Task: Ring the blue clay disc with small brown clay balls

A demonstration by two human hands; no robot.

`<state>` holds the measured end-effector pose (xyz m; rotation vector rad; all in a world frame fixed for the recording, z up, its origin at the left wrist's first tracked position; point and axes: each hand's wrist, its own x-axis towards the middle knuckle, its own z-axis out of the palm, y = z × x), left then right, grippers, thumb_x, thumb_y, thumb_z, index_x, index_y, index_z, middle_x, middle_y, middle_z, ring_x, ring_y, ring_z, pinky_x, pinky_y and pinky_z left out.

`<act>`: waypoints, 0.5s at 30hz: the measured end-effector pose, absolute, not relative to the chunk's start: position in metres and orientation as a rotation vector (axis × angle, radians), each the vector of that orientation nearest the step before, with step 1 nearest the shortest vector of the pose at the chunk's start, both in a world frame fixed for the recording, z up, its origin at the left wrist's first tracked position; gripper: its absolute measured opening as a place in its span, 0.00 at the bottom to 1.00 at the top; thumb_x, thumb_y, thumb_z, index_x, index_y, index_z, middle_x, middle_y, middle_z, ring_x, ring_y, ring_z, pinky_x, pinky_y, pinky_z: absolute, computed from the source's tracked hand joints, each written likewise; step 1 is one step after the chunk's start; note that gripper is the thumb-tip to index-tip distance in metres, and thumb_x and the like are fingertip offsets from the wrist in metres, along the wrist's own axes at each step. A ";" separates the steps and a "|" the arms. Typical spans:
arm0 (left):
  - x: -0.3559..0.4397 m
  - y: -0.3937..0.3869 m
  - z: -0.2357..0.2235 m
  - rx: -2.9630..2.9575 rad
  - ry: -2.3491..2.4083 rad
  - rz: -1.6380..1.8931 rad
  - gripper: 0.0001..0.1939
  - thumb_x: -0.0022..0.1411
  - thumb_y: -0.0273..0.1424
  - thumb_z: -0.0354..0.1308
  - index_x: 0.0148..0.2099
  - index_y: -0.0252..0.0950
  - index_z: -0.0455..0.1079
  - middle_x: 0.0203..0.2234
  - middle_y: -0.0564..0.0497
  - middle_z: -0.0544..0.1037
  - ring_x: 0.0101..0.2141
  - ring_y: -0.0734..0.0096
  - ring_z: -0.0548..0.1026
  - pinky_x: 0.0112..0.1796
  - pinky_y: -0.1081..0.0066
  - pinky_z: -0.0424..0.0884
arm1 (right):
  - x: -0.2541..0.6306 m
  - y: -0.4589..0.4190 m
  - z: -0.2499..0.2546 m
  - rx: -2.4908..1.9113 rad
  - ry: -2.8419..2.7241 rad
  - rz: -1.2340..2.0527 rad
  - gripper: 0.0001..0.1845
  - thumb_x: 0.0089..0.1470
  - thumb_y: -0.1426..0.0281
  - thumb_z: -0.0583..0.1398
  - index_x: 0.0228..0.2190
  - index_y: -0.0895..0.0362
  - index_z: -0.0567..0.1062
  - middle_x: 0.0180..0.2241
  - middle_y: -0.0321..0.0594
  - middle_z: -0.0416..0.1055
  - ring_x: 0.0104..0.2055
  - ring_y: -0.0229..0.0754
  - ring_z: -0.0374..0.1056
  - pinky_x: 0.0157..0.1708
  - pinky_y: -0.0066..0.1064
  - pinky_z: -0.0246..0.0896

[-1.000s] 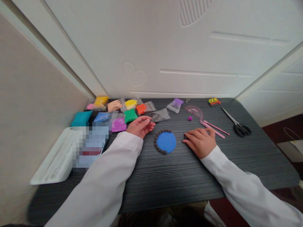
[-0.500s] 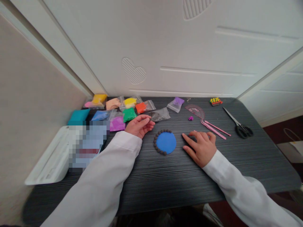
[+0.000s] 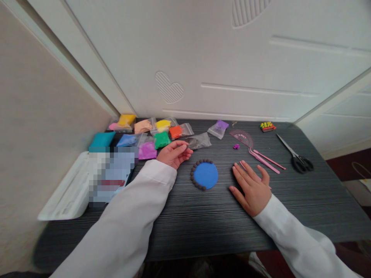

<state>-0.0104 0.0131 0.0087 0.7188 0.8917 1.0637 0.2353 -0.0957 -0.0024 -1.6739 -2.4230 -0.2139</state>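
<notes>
A flat blue clay disc (image 3: 206,175) lies on the dark table, edged with small dark grey clay balls (image 3: 192,175) along its top, left and lower left. Beyond the disc's upper left is my left hand (image 3: 175,154), thumb and index finger pressed together. Whatever they may pinch is too small to make out. Beside those fingertips rests a clear bag with dark clay (image 3: 199,141). To the right of the disc, my right hand (image 3: 251,187) lies palm down with fingers stretched out. A thin pink tool (image 3: 242,165) shows partly from under its fingers.
Bags of coloured clay, including a green one (image 3: 161,139), line the back left. A white tray (image 3: 63,193) stands at far left. Toward the right lie a purple clay lump (image 3: 236,146), a pink protractor (image 3: 242,137), pink tweezers (image 3: 263,160) and scissors (image 3: 295,158).
My right hand has shifted slightly right and its fingers have straightened and flattened, with a pink tool now showing beneath them. My left hand keeps its pinch. The view has turned slightly.
</notes>
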 end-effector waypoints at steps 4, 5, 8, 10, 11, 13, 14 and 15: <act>-0.010 0.013 0.008 0.727 0.887 1.062 0.10 0.45 0.28 0.61 0.32 0.33 0.65 0.19 0.52 0.76 0.21 0.78 0.72 0.26 0.78 0.68 | 0.232 -0.104 -0.001 -1.684 -2.431 -0.205 0.28 0.50 0.55 0.50 0.51 0.53 0.61 0.56 0.39 0.54 0.59 0.49 0.43 0.55 0.50 0.29; -0.010 0.013 0.008 0.730 0.887 1.062 0.10 0.45 0.28 0.61 0.32 0.33 0.65 0.19 0.51 0.76 0.21 0.78 0.72 0.26 0.78 0.68 | 0.232 -0.105 0.000 -1.714 -2.411 -0.221 0.28 0.50 0.55 0.50 0.51 0.53 0.61 0.56 0.41 0.52 0.59 0.50 0.43 0.55 0.50 0.30; -0.010 0.013 0.009 0.730 0.892 1.068 0.10 0.45 0.28 0.60 0.32 0.33 0.65 0.19 0.52 0.76 0.21 0.78 0.72 0.26 0.78 0.68 | 0.234 -0.105 0.004 -1.785 -2.304 -0.311 0.27 0.49 0.56 0.52 0.49 0.56 0.64 0.56 0.46 0.53 0.59 0.53 0.44 0.53 0.51 0.33; -0.009 0.013 0.009 0.726 0.899 1.068 0.10 0.45 0.28 0.60 0.32 0.33 0.65 0.19 0.52 0.75 0.21 0.79 0.72 0.26 0.78 0.68 | 0.236 -0.106 0.006 -1.767 -2.279 -0.340 0.23 0.49 0.58 0.53 0.46 0.55 0.67 0.55 0.46 0.56 0.58 0.53 0.46 0.52 0.51 0.34; -0.009 0.013 0.009 0.725 0.903 1.066 0.10 0.45 0.28 0.60 0.32 0.33 0.65 0.19 0.52 0.75 0.21 0.79 0.72 0.26 0.78 0.67 | 0.236 -0.106 0.007 -1.742 -2.286 -0.337 0.22 0.49 0.58 0.53 0.45 0.52 0.68 0.54 0.45 0.56 0.58 0.53 0.47 0.52 0.51 0.34; -0.009 0.013 0.009 0.729 0.905 1.064 0.10 0.46 0.28 0.61 0.32 0.33 0.65 0.19 0.52 0.75 0.21 0.79 0.72 0.26 0.78 0.68 | 0.237 -0.105 0.007 -1.701 -2.334 -0.301 0.20 0.49 0.58 0.53 0.44 0.49 0.69 0.55 0.43 0.56 0.57 0.53 0.47 0.52 0.51 0.34; -0.009 0.013 0.009 0.734 0.904 1.063 0.10 0.46 0.28 0.61 0.32 0.33 0.65 0.19 0.52 0.75 0.21 0.79 0.72 0.26 0.78 0.68 | 0.237 -0.105 0.007 -1.699 -2.344 -0.289 0.20 0.49 0.58 0.53 0.44 0.48 0.68 0.55 0.43 0.56 0.58 0.52 0.47 0.52 0.51 0.35; -0.009 0.013 0.009 0.738 0.901 1.065 0.10 0.46 0.28 0.60 0.32 0.33 0.65 0.19 0.52 0.75 0.21 0.79 0.72 0.26 0.78 0.68 | 0.237 -0.105 0.006 -1.709 -2.337 -0.289 0.21 0.49 0.57 0.53 0.45 0.49 0.68 0.55 0.44 0.56 0.58 0.52 0.47 0.52 0.51 0.35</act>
